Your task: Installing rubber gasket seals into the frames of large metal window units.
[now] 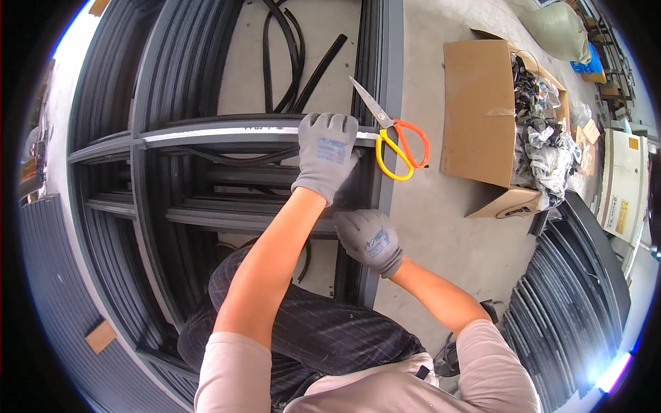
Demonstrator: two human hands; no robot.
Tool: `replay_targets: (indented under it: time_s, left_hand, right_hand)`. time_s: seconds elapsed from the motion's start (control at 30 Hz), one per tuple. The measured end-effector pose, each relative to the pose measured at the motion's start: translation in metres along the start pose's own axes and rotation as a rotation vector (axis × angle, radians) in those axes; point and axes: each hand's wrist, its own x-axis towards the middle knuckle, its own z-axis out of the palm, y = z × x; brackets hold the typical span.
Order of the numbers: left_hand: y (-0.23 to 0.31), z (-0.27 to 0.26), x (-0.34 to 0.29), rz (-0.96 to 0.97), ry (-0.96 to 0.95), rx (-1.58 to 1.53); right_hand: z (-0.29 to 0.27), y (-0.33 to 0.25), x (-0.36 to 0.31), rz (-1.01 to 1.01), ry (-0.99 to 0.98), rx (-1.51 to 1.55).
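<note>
My left hand (326,157), in a grey work glove, has its fingers curled over a dark grey crossbar of a stacked metal frame (146,82). Along that bar runs a white strip (220,133), which passes under the fingers. Lower and to the right, my right hand (372,241), gloved alike, is closed at the frame's side member; its fingertips are hidden, so what they grip does not show. Scissors (390,125) with one yellow and one orange handle lie on the frame's right edge, blades apart, just right of my left hand.
Black rubber strips (296,62) lie on the floor inside the frame opening. On the right stands an open cardboard box (480,110) full of crumpled plastic and scraps. Dark slats (564,303) are stacked at the lower right, with more dark panels (58,275) at the left.
</note>
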Motion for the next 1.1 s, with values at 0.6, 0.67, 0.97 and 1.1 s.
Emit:
replay_targets:
  time_s: [0.6, 0.67, 0.97, 1.1]
  left_hand:
    - [0.008, -0.005, 0.004, -0.101, -0.059, -0.071]
    - [0.004, -0.003, -0.001, -0.104, -0.061, -0.074]
    - [-0.095, -0.057, -0.064, -1.017, 0.619, -1.007]
    - [-0.144, -0.062, -0.09, -1.426, 0.409, -1.415]
  right_hand:
    - [-0.005, -0.004, 0.007, -0.015, -0.07, -0.06]
    - [-0.002, -0.006, 0.006, -0.035, -0.029, -0.04]
    - [-0.003, -0.005, 0.007, -0.01, -0.01, -0.062]
    - [0.022, -0.028, 0.054, 0.488, -0.027, 0.451]
